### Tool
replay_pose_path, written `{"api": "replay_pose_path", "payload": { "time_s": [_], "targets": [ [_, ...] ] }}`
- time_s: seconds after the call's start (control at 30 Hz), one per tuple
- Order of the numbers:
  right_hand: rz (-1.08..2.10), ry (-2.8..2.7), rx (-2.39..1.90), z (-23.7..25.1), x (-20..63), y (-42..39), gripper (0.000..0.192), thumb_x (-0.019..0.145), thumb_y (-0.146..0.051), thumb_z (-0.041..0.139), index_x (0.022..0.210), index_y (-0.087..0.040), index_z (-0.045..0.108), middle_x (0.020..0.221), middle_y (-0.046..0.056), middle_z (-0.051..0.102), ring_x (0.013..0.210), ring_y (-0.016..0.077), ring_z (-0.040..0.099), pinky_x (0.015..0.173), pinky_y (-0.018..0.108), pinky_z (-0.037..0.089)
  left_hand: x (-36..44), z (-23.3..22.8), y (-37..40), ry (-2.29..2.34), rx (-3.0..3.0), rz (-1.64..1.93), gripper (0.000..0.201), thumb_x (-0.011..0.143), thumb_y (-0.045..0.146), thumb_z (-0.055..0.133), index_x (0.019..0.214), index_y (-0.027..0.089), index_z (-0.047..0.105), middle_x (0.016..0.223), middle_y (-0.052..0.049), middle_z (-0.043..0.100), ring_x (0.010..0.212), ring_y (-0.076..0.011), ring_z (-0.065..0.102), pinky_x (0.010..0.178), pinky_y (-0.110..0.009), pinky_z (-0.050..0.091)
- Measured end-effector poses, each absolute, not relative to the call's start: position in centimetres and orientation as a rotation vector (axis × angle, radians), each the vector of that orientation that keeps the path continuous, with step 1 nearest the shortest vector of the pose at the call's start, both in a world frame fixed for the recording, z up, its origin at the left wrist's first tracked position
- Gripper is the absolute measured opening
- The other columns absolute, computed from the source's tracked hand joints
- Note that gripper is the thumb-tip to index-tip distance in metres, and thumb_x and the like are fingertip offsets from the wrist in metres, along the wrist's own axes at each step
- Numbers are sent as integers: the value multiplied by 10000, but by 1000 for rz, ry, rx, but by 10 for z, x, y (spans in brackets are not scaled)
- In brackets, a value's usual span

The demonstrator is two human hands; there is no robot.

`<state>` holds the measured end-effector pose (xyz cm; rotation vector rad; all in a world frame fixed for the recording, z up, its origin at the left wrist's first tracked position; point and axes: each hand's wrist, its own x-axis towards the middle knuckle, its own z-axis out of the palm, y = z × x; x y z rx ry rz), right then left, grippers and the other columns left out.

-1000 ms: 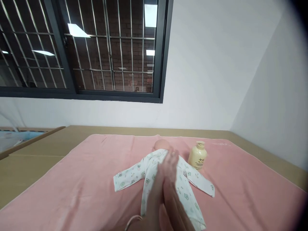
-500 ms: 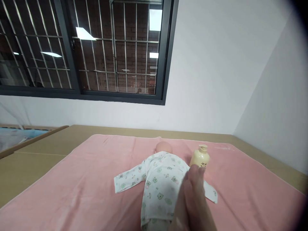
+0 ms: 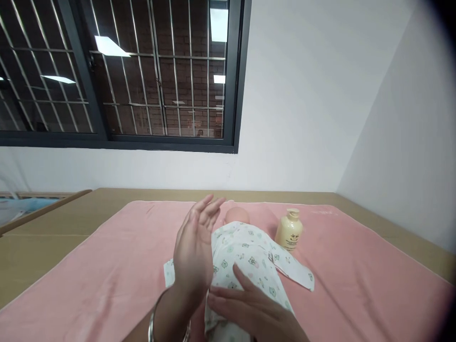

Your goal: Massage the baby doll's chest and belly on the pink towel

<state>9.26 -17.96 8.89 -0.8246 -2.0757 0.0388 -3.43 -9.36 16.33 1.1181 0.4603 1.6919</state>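
My left hand (image 3: 195,244) is raised on the left side of a baby doll (image 3: 245,247), palm turned to the right and fingers stretched upward. A silver bracelet circles that wrist. Lower down, my right hand (image 3: 254,304) reaches left with straight fingers and a lifted thumb. Its fingertips are close to the heel of the left palm; whether they touch, I cannot tell. Neither hand holds anything. The doll wears a white top with small animal prints and lies with its bald head away from me. My hands hide part of its body and one sleeve.
A cream pump bottle (image 3: 289,230) stands upright beside the doll's right-hand sleeve. Under both lies a pink blanket (image 3: 117,256) on a tan surface (image 3: 53,232). Behind are a white wall (image 3: 292,95) and a barred window (image 3: 160,71).
My hands were pressed together over the doll's right side and have come apart. The left one moved left and up, and the right turned to point left. The view shifted slightly.
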Motion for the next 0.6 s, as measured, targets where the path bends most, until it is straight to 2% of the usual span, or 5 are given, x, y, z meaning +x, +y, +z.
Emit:
{"api": "replay_pose_path", "payload": {
  "time_s": [0.07, 0.2, 0.33, 0.47, 0.6],
  "targets": [
    [89, -2072, -993, 87, 102, -163, 508, 987, -310, 397, 1485, -298, 301, 1434, -3, 483, 1352, 193, 402, 1164, 436, 270, -31, 153, -72, 567, 1154, 1750, 397, 934, 442, 418, 1158, 165, 591, 1099, -113, 693, 1199, -263, 571, 1080, -484, 370],
    [211, -2066, -1442, 75, 113, -111, 489, 962, -257, 356, 1437, -161, 418, 1509, 87, 354, 1418, 227, 277, 1185, 490, 184, -11, 106, -31, 962, 1370, 1612, 309, 909, 384, 448, 1063, 189, 633, 1244, -101, 626, 1228, -246, 533, 1053, -409, 385],
    [196, -2117, -1439, 50, 128, -62, 466, 950, -221, 331, 1382, -173, 499, 1518, 56, 338, 1443, 200, 206, 1194, 460, 145, 6, 48, 0, 1189, 1534, 1438, 274, 878, 324, 454, 1039, 178, 620, 1095, -102, 667, 1049, -239, 612, 952, -408, 453],
    [218, -2052, -1539, 38, 142, -45, 481, 987, -339, 308, 1419, -182, 449, 1517, 49, 347, 1433, 191, 242, 1186, 420, 171, 9, 15, 12, 1274, 1724, 1470, 205, 835, 258, 450, 877, 174, 633, 995, -100, 664, 986, -243, 608, 938, -420, 453],
    [143, -1915, -1962, 41, 128, -61, 605, 977, -406, 327, 1462, -44, 345, 1512, 190, 313, 1418, 313, 264, 1145, 479, 241, 7, 10, 11, 1284, 1766, 1431, 228, 836, 233, 440, 925, 184, 644, 1031, -90, 674, 1004, -238, 599, 950, -418, 442]
  ]
}}
